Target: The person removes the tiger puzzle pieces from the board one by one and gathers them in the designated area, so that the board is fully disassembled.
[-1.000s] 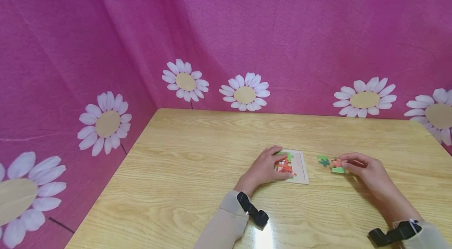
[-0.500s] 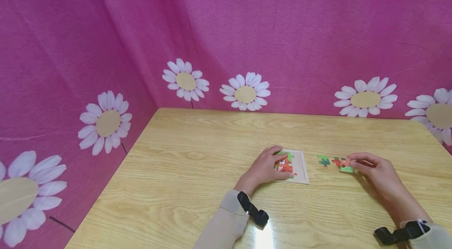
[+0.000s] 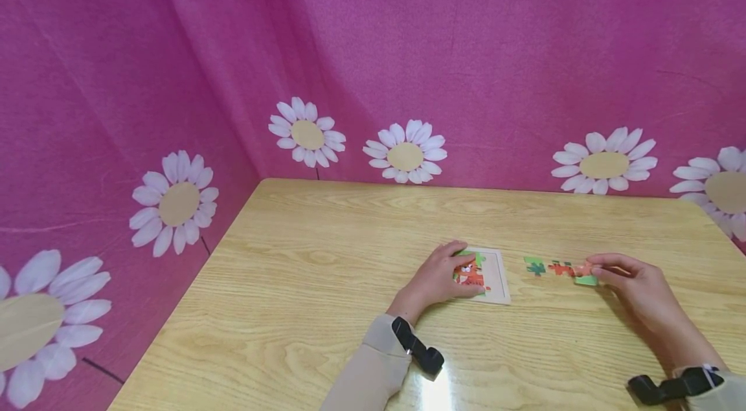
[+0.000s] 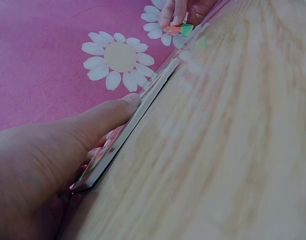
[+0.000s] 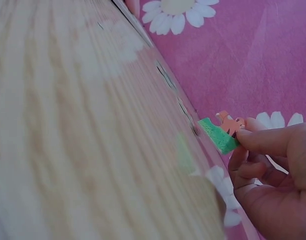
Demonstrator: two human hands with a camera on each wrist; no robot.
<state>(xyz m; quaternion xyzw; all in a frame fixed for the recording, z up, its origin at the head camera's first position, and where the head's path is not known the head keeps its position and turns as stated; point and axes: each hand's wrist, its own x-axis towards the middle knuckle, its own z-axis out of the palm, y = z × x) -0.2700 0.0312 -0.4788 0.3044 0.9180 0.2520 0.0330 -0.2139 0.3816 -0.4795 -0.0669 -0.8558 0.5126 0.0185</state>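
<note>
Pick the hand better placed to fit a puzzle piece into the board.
Probably the right: the right hand pinches an orange-and-green piece, while the left hand holds the board.

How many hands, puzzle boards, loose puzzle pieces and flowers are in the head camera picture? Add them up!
Hands: 2 (left hand, right hand)
Puzzle board: 1
Loose puzzle pieces: 3, one held
Flowers: 6, counting cut-off ones
Total: 12
</note>
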